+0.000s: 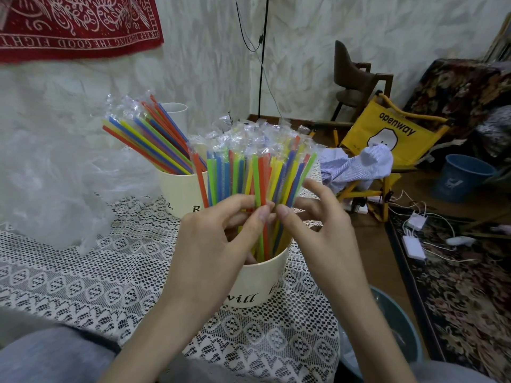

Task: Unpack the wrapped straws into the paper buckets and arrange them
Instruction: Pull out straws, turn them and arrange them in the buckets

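Your left hand (221, 233) and right hand (309, 217) both pinch the wrapped straws (257, 167) standing upright in the near paper bucket (262, 283) on the lace-covered surface (83, 272). Behind it, a second bucket (179, 189) holds leaning straws; which single straw each thumb grips is unclear.

Wrapped multicoloured straws (257, 172) stand upright in the near cream paper bucket (262, 283); others lean in the far bucket (179, 189).

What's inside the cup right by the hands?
The near paper bucket holds wrapped straws standing up, many colours. The left hand and right hand pinch some. The bucket's bottom is hidden.
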